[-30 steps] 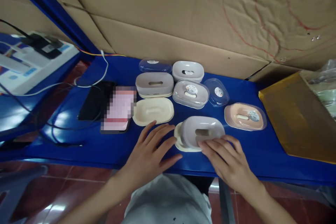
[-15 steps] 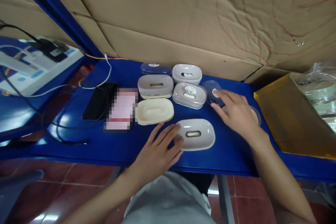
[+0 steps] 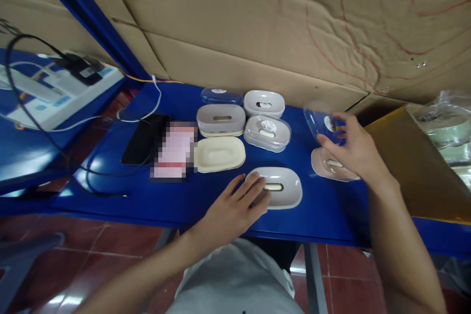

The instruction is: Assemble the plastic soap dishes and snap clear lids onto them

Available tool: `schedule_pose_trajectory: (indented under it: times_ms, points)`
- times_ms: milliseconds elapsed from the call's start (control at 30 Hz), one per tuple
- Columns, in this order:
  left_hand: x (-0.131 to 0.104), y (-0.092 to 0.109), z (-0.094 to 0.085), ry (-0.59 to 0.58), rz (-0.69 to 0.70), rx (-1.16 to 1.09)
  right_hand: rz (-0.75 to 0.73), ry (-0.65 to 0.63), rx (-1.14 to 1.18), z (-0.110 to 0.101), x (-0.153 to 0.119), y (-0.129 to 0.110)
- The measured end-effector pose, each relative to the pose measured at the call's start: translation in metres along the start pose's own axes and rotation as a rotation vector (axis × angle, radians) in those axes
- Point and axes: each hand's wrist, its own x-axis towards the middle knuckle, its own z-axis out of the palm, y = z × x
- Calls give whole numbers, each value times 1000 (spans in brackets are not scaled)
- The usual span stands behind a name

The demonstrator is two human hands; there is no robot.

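Gripping clear lid [image 3: 317, 118], label [image 3: 328, 123] unreadable: right fingers [image 3: 331, 146]

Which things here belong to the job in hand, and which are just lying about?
Likely the job:
clear lid in right hand
near grey dish under left hand
cream tray
lidded pink dish

Likely just lying about:
phone
black item
power strip
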Motion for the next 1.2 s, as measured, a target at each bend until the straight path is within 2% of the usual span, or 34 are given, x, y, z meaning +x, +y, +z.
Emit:
schedule_pose_trajectory:
  times_ms: [67, 133, 200, 300, 500, 567, 700, 1000, 1200]
  points:
    - [-3, -2, 0, 3, 32, 9, -99, 42, 126, -11, -32, 3]
    - [-4, -2, 0, -4, 49, 12, -264, -5, 244, -14, -61, 0]
    - [-5, -1, -1, -9, 56, 13, -413, -91, 289, -10, -84, -7]
    - [-9, 1, -6, 34, 29, -17, -517, -186, 270, 3, -99, -20]
    - [-20, -2, -16, 188, -185, -171, -655, -341, 258, 26, -90, -33]
    - [-22, -4, -15, 193, -232, -209, -707, -363, 261, 31, -87, -34]
    - [-22, -5, -8, 128, -237, -281, -734, -388, 259, 41, -88, -35]
    - [-26, -3, -1, 114, -330, -494, -777, -307, 280, 62, -89, -31]
    - [-30, -2, 1, 128, -340, -540, -865, -224, 108, 62, -93, -36]
